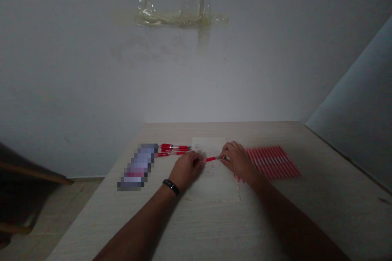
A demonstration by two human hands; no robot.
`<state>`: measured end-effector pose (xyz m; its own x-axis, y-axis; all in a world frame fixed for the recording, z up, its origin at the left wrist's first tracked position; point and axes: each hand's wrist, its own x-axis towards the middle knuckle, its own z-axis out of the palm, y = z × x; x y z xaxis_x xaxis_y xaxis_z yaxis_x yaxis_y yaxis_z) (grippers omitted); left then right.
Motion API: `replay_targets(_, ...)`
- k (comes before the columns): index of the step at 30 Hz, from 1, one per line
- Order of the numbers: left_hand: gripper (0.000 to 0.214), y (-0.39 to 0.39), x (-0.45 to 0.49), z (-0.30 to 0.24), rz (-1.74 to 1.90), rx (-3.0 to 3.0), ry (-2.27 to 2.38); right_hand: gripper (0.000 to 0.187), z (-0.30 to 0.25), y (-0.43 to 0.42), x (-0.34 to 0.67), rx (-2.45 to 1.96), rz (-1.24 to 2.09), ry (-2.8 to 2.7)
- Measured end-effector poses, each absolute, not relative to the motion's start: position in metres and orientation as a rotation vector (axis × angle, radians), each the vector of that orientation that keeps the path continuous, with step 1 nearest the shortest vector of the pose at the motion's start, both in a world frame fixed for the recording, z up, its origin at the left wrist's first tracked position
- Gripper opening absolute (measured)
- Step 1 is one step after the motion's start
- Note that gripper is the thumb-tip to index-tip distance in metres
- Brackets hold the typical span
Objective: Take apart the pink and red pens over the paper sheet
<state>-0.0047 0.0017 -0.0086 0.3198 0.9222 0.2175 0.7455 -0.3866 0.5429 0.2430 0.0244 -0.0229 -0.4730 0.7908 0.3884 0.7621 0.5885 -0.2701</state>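
Note:
A red pen [210, 159] is held level between both hands over a white sheet of paper [214, 183] on the table. My left hand [185, 168], with a dark band at the wrist, is closed round the pen's left end. My right hand [236, 160] pinches the pen's right end, where a pale tip shows. Three assembled red pens [174, 149] lie to the left of the paper. A row of several red pen parts [272, 162] lies side by side to the right of my right hand.
The light wooden table [306, 212] stands against a pale wall with old tape marks [180, 16]. A blurred-out oblong object [139, 166] lies at the left of the pens. A dark wooden piece of furniture [21, 171] stands on the floor at far left.

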Motion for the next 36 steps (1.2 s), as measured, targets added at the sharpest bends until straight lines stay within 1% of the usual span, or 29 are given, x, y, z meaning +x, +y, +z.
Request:
replay_targets(10, 0.017, 0.001, -0.004, -0.008, 0.689, 2.267, 1.495, 0.009, -0.018, 0.026, 0.241, -1.249, 0.034, -2.293)
replay_targets(15, 0.018, 0.003, -0.005, -0.008, 0.721, 2.253, 1.477, 0.013, -0.014, 0.022, 0.247, -1.235, 0.117, -2.149)
replay_targets(20, 0.016, 0.003, -0.005, -0.008, 0.729, 2.243, 1.471, 0.014, -0.012, 0.018, 0.246, -1.186, 0.218, -2.14)
replay_targets(23, 0.015, 0.003, -0.005, -0.009, 0.757, 2.235, 1.461, 0.019, -0.011, 0.016, 0.245, -1.186, 0.262, -2.134)
replay_targets(36, 0.016, 0.004, -0.004, -0.009, 0.729, 2.24, 1.451, 0.03, -0.021, 0.021, 0.245, -1.132, 0.281, -2.15)
